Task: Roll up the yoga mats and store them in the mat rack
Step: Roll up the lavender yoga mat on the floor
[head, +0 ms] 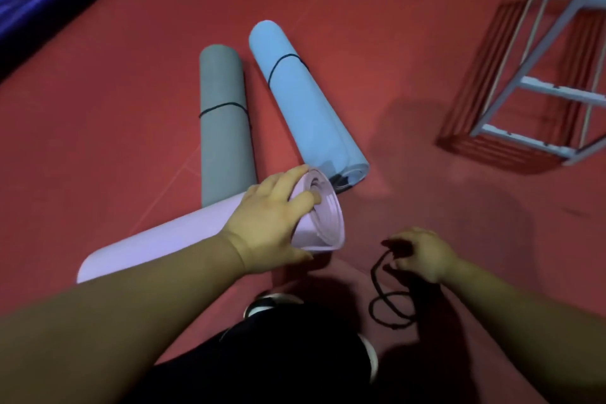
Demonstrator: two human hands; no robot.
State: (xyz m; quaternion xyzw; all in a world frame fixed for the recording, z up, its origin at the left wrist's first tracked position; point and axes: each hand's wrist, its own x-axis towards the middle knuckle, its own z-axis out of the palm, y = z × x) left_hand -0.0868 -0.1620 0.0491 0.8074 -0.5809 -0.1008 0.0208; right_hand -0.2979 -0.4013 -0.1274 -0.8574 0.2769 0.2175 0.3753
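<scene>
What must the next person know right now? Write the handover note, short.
Left hand: gripping the open end of the rolled lilac mat, not yet tied.
Right hand: holding a loose black cord.
Grey mat and blue mat: rolled, each bound with a cord, lying on the red floor.
Left: tie the lilac mat, then move all three to the rack at the right.

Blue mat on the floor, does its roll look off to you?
Yes. The blue mat has telescoped: its near end flares wide with layers poking out, while the grey mat beside it looks even. Each shows one black cord around it.
</scene>
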